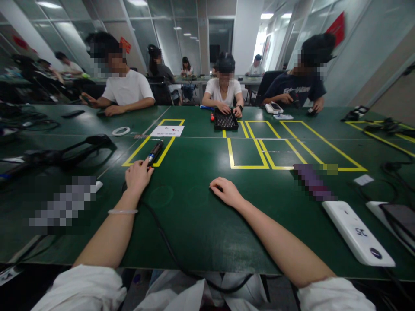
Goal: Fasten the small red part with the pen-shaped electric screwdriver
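Note:
My left hand [138,177] rests on the green table [194,233], its fingers closed around the near end of a black cylindrical tool [156,150] with a blue and white band. The tool lies inside a yellow taped outline and points away from me; my fingers hide its near end. A black cord [162,231] runs from beside my left wrist to the table's front edge. My right hand [227,191] lies on the bare tabletop with fingers loosely curled together, and nothing shows in it. A white paper sheet [168,131] lies just beyond the tool.
Yellow tape outlines [249,166] mark the table. On the right lie a white power bank [358,233] and a blurred-out phone [313,181]; on the left, a black strapped device [74,151] and a white ring [121,131]. Opposite, a person handles a black tray [226,121].

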### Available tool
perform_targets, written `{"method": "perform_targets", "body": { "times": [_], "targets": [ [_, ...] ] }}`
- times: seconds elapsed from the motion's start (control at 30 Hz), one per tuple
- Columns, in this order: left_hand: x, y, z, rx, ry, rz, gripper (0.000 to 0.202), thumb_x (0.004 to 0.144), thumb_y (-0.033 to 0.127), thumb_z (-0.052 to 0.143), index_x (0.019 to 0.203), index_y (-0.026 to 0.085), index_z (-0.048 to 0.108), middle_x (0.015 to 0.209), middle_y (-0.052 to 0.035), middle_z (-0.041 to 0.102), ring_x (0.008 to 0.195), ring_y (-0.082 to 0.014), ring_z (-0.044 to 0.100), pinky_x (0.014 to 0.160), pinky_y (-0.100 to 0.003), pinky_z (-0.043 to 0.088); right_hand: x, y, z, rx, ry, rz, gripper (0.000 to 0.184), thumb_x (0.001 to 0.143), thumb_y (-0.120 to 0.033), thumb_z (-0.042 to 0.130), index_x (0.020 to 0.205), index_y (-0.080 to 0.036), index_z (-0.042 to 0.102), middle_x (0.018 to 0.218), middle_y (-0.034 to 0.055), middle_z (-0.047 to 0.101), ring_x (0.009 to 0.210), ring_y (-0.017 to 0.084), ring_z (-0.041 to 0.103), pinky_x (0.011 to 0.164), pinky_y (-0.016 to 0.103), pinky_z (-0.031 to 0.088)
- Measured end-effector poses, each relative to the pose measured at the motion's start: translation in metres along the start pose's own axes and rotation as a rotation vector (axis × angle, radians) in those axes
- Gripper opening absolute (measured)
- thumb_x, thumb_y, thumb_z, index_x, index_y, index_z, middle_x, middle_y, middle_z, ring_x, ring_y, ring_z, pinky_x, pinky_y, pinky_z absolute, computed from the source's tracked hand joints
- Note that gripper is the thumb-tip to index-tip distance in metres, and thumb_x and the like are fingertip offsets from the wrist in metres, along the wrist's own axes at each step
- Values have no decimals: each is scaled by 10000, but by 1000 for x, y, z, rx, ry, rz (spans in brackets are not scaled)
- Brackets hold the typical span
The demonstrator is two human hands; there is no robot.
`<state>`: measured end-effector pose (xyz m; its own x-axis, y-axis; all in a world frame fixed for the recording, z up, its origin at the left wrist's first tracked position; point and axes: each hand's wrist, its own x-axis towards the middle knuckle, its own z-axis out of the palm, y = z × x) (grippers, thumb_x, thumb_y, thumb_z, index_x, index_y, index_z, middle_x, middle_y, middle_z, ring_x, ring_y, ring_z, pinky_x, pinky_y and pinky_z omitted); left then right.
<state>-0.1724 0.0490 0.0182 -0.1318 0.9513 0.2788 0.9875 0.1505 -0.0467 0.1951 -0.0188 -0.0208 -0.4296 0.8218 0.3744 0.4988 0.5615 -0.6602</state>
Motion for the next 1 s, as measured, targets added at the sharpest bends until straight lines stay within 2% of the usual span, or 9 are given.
{"method": "perform_targets", "body": {
  "times": [0.23,0.47,0.63,0.73,0.8,0.9,1.0],
  "targets": [
    [-2,6,-5,35,14,-18,348,875,327,485,1157,126,518,1150,-160,580,1047,-306,542,894,-399,388,1,0,0,-4,-5,0,115,909,-188,543,901,-210,656,934,54,662,921,184,600,817,313,466],
    [-4,10,-6,50,40,-70,336,940,320,329,1085,112,548,1094,-163,607,999,-302,556,864,-408,387,0,-2,-1,-16,-10,-2,122,915,-194,535,898,-204,656,941,55,667,924,184,600,822,316,467],
    [-4,21,-12,-58,179,-20,366,947,353,334,1118,122,561,1131,-160,607,1040,-304,553,858,-394,409,1,-2,0,-28,-6,-5,125,918,-199,534,894,-200,656,935,53,666,916,179,598,820,309,465],
    [-7,43,-15,-304,184,80,336,941,368,377,1095,157,587,1090,-117,641,974,-254,592,841,-352,436,1,0,1,-32,-11,-12,125,915,-193,533,896,-195,657,938,54,662,915,177,597,818,305,461],
    [-16,67,-17,-500,119,202,312,930,381,417,1053,174,615,1052,-89,665,935,-225,611,842,-330,452,1,0,2,-24,-11,-1,119,909,-195,535,933,-196,652,939,52,657,902,173,598,794,296,462],
    [-39,109,-20,-743,-60,398,288,908,383,475,1025,187,651,1033,-69,687,934,-207,627,857,-318,466,0,0,2,39,5,24,219,893,-188,544,1104,-213,599,970,39,653,857,153,603,771,283,469],
    [-64,144,-22,-916,-285,504,272,885,367,522,1057,196,647,1012,-56,699,911,-192,644,827,-307,480,-1,-1,2,103,16,16,392,871,-187,571,1254,-232,499,1001,25,645,824,137,601,769,276,472]
  ]
}}
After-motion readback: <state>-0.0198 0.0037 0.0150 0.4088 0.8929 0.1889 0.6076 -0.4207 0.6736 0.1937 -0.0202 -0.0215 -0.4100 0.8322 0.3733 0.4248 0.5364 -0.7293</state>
